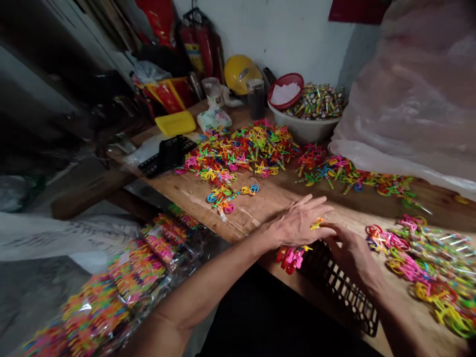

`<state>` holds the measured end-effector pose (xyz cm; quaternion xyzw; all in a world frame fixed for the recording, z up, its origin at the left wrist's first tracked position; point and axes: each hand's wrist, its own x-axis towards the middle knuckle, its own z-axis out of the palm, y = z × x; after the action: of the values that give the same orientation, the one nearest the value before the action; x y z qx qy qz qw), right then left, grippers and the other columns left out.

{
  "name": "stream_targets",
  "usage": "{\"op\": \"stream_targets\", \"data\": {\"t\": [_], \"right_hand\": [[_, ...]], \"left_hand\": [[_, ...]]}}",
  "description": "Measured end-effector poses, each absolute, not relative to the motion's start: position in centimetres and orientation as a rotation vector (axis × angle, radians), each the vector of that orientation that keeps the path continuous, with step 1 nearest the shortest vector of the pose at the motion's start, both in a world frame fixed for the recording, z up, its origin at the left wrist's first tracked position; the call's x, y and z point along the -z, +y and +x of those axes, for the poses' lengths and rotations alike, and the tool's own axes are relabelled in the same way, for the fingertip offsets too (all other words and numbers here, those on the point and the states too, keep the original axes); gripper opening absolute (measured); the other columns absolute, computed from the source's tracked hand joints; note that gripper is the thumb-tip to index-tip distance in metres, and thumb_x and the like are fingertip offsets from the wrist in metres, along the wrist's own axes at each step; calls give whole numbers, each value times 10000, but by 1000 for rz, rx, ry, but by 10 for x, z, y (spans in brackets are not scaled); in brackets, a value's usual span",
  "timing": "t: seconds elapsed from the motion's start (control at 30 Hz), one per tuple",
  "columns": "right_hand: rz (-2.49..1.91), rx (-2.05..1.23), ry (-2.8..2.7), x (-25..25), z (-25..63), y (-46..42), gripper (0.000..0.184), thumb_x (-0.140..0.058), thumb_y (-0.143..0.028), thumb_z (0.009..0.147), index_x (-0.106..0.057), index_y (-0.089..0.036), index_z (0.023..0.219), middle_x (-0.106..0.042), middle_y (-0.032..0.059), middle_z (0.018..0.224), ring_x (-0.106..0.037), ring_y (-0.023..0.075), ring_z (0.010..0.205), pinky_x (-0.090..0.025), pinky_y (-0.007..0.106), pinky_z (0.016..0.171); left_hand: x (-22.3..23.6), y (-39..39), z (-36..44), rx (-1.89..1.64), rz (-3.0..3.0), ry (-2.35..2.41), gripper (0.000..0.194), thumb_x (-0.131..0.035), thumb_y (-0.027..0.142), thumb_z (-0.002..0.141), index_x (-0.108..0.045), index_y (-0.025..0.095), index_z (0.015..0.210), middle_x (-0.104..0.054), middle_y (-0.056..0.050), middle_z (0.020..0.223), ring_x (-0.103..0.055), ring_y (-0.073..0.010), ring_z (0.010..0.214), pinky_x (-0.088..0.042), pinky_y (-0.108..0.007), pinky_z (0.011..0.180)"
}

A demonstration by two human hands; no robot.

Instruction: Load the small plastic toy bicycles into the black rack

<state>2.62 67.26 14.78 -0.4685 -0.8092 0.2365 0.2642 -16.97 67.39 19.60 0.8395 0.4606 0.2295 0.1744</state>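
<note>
**Bright plastic on worn wood**

We see a rough, matt wooden table (260,203). On it, glossy coloured plastic toy pieces (238,153) lie heaped. At the table's near edge sits a matt black plastic basket (345,292). Left of the table, crinkled clear plastic bags (141,267) shine.

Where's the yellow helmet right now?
The yellow helmet sits at the table's far end against the white wall, between the red fire extinguisher and the red basket.
</note>
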Motion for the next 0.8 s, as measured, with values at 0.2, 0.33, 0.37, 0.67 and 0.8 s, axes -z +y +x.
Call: {"op": "stream_targets", "data": {"t": [0.2,0.33,0.37,0.67,0.8], "right_hand": [[-1161,-230,-2346,-164,7,770,297,-441,-278,959,-723,-193,923,-747,89,927,-690,213,815,-479,300,718],[-1057,-44,-2610,-155,-42,814,185,-522,-155,897,-706,-175,900,-705,102,919,-618,217,847,-425,303,722],[-1061,-1,-2657,-151,-51,819,175,-546,-104,857,-703,-170,894,-695,108,924,-597,220,843,-410,309,717],[-953,29,-2566,-164,-42,817,149,-572,-129,820,-677,-173,916,-662,112,945,-570,232,886,-418,332,753],[-1143,-376,-1998,-179,6,777,158,-603,-306,857,-639,-186,954,-672,45,835,-607,168,715,-476,298,669]], "left_hand": [[-188,730,-235,-579,2151,2130,301,-466,230,1028,-609,130,1273,-666,-109,1274,-608,-222,1186,-462,-360,1094],[-169,763,-270,-387,2134,2315,305,-532,128,921,-625,58,1203,-597,-208,1278,-536,-354,1208,-480,-502,1024],[-165,767,-274,-344,2147,2326,319,-548,119,900,-625,68,1206,-573,-211,1299,-523,-364,1216,-486,-511,1010],[-156,761,-272,-370,2279,2197,268,-563,139,913,-655,134,1165,-487,-175,1457,-497,-341,1277,-531,-466,966],[-148,754,-282,-572,2288,2104,219,-573,195,944,-690,140,1121,-513,-148,1495,-494,-328,1338,-450,-480,1087]]}}
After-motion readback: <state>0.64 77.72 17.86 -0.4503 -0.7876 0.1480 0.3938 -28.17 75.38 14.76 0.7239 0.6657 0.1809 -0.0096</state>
